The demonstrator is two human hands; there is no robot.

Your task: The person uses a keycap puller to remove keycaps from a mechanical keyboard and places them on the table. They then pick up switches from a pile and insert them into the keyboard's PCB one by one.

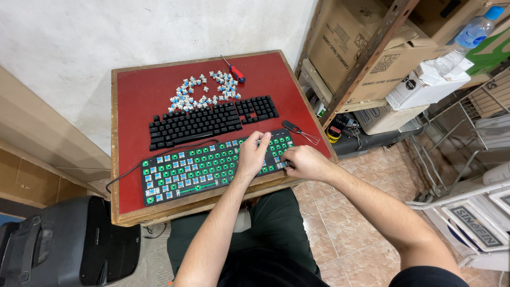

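Our keyboard base (212, 167) lies lengthwise along the desk's (138, 85) front edge. Our right hand (305, 162) curls closed at its right end; what it pinches, we cannot tell. Our left hand (253, 154) rests open, flat on it.

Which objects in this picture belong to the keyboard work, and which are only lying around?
In the work:
left hand and right hand on the stripped keyboard
pile of loose switches
black keycap set
wire puller
red screwdriver

Lying about:
cardboard boxes
water bottle
black case
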